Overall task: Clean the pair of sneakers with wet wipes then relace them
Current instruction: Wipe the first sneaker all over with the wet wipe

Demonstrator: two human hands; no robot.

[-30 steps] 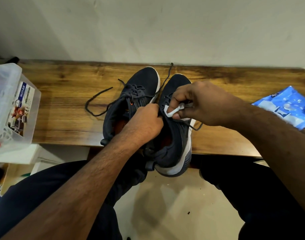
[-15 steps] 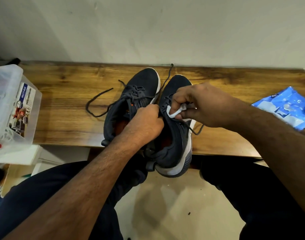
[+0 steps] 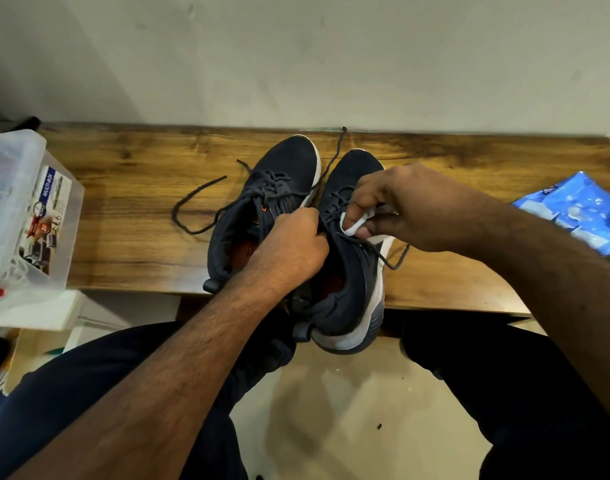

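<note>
Nearest, at 6 o'clock, the person's dark-trousered legs frame a patch of pale floor. Both forearms reach forward from the lower corners toward the centre.

At the centre, the left hand is curled into a fist gripping the inner collar and tongue area of the right-side sneaker, a dark navy shoe with a white sole whose heel juts past the near edge of the wooden table. Just to its 2 o'clock, the right hand pinches a small folded white wipe between thumb and fingers, pressing it onto that sneaker's upper at the laces. A loose lace end trails from under the right hand onto the table at 3 o'clock of the shoe.

Touching its inner side, at 10 o'clock, sits the left-side sneaker, of the same navy, with an orange insole. Its untied lace loops across the table toward 9 o'clock.

Well apart at 3 o'clock, at the frame edge, lies a blue wet wipes pack. At 9 o'clock stands a clear plastic box with a printed label. Beyond, at 12 o'clock, a plain pale wall backs the table.
</note>
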